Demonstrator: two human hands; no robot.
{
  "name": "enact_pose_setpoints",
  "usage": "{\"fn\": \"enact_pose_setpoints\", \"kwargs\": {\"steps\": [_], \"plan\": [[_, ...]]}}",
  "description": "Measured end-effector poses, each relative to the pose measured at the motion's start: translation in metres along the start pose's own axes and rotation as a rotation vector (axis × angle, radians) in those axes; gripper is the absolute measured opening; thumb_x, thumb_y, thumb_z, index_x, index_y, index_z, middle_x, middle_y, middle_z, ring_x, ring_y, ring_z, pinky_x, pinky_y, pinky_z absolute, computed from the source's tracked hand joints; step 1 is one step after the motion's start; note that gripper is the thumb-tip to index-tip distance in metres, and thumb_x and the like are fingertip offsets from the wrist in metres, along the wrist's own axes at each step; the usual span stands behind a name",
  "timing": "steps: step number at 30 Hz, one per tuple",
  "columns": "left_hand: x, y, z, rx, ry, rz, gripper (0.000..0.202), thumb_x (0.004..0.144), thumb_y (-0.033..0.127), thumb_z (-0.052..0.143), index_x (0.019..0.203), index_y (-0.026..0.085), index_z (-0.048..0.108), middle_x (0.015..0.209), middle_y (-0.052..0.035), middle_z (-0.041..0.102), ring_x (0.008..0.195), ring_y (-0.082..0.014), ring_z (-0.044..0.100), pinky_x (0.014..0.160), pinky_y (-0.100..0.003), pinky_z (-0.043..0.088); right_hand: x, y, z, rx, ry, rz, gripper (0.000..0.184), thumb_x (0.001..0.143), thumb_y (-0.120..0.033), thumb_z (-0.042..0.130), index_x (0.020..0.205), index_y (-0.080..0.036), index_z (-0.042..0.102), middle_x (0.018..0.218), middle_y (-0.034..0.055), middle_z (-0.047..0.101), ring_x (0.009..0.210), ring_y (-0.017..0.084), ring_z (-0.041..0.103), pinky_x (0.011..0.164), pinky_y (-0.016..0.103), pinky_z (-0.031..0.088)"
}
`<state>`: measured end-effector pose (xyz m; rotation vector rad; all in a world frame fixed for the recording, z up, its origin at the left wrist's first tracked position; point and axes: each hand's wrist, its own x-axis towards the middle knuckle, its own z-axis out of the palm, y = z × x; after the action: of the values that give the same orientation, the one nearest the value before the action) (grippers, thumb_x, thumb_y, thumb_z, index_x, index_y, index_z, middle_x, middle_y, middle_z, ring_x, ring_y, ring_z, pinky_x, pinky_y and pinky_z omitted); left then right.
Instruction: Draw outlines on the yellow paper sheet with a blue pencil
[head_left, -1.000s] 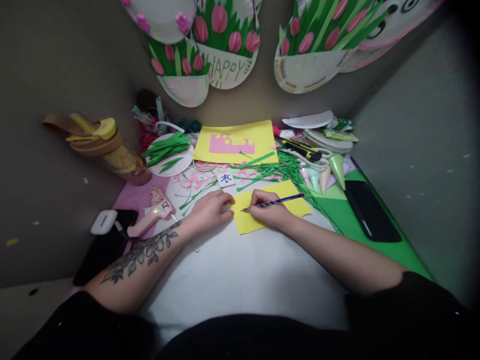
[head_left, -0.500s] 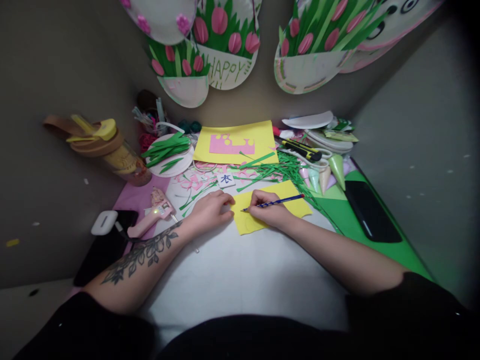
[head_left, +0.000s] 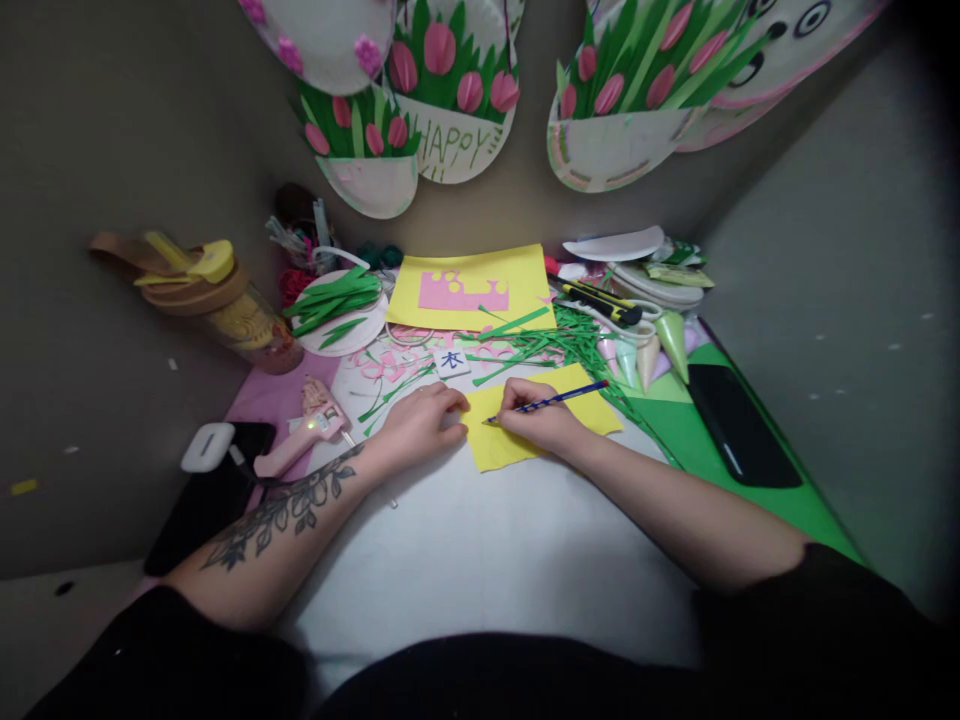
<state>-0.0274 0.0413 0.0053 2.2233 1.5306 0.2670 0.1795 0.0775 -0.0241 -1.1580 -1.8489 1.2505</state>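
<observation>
My right hand grips a dark blue pencil with a red end, its tip down on the left part of a small sheet of yellow paper. The side of that hand rests on the sheet. My left hand lies at the sheet's left edge, fingers curled and thumb against the paper, holding it at the edge. Just beyond it lies a small white square tile with a dark blue character. Any marks under the pencil tip are too faint to make out.
A larger yellow sheet with a pink cut-out lies behind, amid green paper strips. At left are a pink glue gun and a drink cup; at right, a utility knife and a black phone.
The pencil's back end has tipped slightly toward the far side, its tip staying in nearly the same spot. My left hand and the paper keep their places.
</observation>
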Motion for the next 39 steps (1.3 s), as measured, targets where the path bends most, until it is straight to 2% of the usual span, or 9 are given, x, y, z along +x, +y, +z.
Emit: {"fn": "enact_pose_setpoints", "kwargs": {"steps": [29,39], "plan": [[0.001,-0.002,0.002,-0.002,0.006,0.008,0.029,0.077,0.032,0.052,0.104,0.024,0.061,0.101,-0.0036,0.062,0.095,-0.0213,0.057,0.081,-0.031,0.045,0.002,-0.001,-0.001,-0.016,-0.030,0.014,0.014,0.064,-0.024,0.061,0.058,-0.018,0.050,0.054,-0.0043,0.047,0.053,0.009,0.040,0.048,0.021,0.030],[0.001,-0.003,0.003,-0.003,0.023,0.029,0.029,0.077,0.031,0.052,0.103,0.024,0.060,0.099,-0.0033,0.062,0.094,-0.0213,0.057,0.079,-0.031,0.045,0.012,0.001,-0.003,0.006,-0.037,-0.035,0.012,0.063,-0.020,0.060,0.057,-0.019,0.049,0.055,-0.0042,0.047,0.055,0.010,0.042,0.051,0.023,0.031]]}}
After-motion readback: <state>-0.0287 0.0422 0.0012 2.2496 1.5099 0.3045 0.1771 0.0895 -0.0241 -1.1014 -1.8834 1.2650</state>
